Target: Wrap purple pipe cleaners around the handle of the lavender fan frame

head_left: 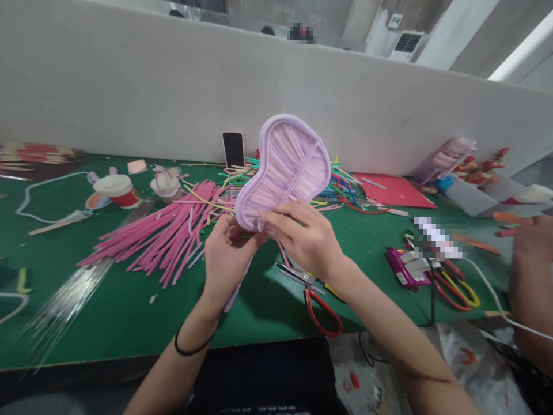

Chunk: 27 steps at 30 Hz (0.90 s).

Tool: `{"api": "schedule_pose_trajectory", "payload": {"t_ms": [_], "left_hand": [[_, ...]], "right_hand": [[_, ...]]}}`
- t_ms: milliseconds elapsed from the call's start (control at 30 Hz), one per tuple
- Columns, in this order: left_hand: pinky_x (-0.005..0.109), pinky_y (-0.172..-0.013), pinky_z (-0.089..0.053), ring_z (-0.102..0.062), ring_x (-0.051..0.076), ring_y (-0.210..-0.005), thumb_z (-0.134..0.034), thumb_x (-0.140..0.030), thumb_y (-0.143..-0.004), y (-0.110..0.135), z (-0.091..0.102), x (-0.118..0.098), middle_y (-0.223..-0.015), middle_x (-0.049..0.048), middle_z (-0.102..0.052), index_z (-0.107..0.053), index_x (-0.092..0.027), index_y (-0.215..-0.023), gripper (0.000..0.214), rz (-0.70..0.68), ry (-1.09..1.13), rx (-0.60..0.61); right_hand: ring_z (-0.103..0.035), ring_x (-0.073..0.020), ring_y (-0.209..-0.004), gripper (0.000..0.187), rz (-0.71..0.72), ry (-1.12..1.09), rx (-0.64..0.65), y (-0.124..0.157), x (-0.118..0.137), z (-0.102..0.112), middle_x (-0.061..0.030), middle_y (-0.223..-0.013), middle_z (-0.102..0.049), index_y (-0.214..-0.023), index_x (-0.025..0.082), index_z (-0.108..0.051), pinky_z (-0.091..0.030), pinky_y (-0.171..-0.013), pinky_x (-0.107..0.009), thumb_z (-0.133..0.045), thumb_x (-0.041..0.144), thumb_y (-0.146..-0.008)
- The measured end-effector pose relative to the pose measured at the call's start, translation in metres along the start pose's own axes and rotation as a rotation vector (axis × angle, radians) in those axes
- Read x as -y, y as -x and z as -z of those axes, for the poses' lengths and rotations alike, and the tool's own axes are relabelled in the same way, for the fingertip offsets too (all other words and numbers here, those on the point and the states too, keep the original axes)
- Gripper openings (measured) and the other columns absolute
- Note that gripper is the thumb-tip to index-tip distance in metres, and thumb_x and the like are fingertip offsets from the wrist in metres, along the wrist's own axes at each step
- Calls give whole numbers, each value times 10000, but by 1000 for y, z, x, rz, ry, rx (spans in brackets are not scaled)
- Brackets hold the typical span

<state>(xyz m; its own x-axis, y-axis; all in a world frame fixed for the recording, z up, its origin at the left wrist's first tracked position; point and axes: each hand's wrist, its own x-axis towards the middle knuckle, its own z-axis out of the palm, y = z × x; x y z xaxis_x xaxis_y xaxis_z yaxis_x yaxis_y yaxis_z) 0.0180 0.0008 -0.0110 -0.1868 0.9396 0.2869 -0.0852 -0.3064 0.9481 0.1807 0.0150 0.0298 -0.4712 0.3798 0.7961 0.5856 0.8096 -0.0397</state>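
Observation:
A pale lilac petal-shaped piece made of fuzzy pipe cleaners [294,155] is held up over the table, its wavy outline filled with close rows of stems. My left hand [231,251] pinches its lower end, and a lilac stem [237,291] hangs down below that hand. The fingers of my right hand [306,233] are closed on the same lower edge, near the left fingertips. Exactly what the fingertips grip is partly hidden. Just under my right hand lie scissors with red handles [324,314] on the green table.
Pink pipe cleaners [155,236] and thin wires [73,300] lie to the left, near a paper cup [118,190]. A phone [234,150] leans on the partition. At right are a purple power strip [406,268], red sheet [395,190] and another person's hand [533,242].

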Motion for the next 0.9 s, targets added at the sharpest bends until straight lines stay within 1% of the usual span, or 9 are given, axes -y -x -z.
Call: {"api": "schedule_pose_trajectory", "payload": {"t_ms": [67,267,433,600,700,733,800,833,900], "left_hand": [[293,-750,-597,-743,188,-800,-873,-277,-679,-2,0,-1,-838,25,-757,-604,-186,-899,359,28,24,4],[265,-695,-582,-721,167,-719,-905,-218,-615,-3,1,1,-778,7,-751,-636,-166,-877,379,51,69,5],[264,-735,-585,-728,164,-743,-917,-194,-610,-4,2,1,-817,16,-775,-690,-164,-1000,453,144,187,15],[249,-782,-595,-726,137,-769,-908,-161,-654,-7,6,1,-874,11,-776,-691,-183,-1132,525,292,344,129],[204,-730,-596,-705,106,-752,-916,-139,-653,-8,9,-3,-907,2,-766,-682,-187,-1131,535,342,413,142],[196,-711,-598,-698,99,-742,-918,-139,-654,-8,10,-5,-911,-4,-761,-680,-189,-1121,527,357,443,149],[186,-678,-603,-688,88,-715,-917,-152,-669,-8,9,-8,-905,-16,-751,-674,-197,-1118,512,395,505,186],[182,-667,-605,-684,83,-697,-912,-160,-683,-7,9,-10,-894,-21,-745,-670,-202,-1126,507,412,530,216],[177,-661,-606,-679,76,-673,-895,-168,-717,-4,7,-12,-864,-27,-734,-659,-210,-1150,495,429,555,273]], "right_hand": [[-645,-187,-898,263,15,9,-28,3,-1,-2,-83,-1015,-741,-1107,192,-718,-557,-839,-336,-533,73,-963],[-632,-198,-922,287,99,14,-8,2,-11,-9,-79,-1026,-748,-1045,197,-735,-583,-870,-363,-502,54,-960],[-632,-206,-939,275,159,40,-6,-1,-13,-14,-76,-1024,-761,-1090,176,-731,-591,-898,-365,-520,61,-957],[-635,-221,-953,270,125,37,-12,-3,-2,-6,-106,-1048,-759,-1102,159,-729,-586,-899,-391,-539,54,-941],[-639,-218,-1005,310,-79,-22,-122,3,1,10,-88,-1133,-737,-1169,225,-712,-561,-931,-410,-582,82,-927],[-647,-210,-1000,300,-206,-57,-225,8,0,14,-77,-1120,-732,-1167,243,-708,-556,-927,-406,-606,106,-921],[-664,-186,-922,194,-560,-197,-507,20,-2,14,-63,-1039,-721,-1099,236,-698,-567,-861,-367,-641,190,-920],[-670,-175,-862,158,-709,-325,-559,26,-4,11,-47,-974,-721,-1064,231,-691,-574,-812,-345,-668,257,-909],[-695,-196,-856,232,-878,-706,-368,37,-4,-2,-47,-910,-741,-997,214,-695,-583,-793,-346,-718,393,-851]]}}
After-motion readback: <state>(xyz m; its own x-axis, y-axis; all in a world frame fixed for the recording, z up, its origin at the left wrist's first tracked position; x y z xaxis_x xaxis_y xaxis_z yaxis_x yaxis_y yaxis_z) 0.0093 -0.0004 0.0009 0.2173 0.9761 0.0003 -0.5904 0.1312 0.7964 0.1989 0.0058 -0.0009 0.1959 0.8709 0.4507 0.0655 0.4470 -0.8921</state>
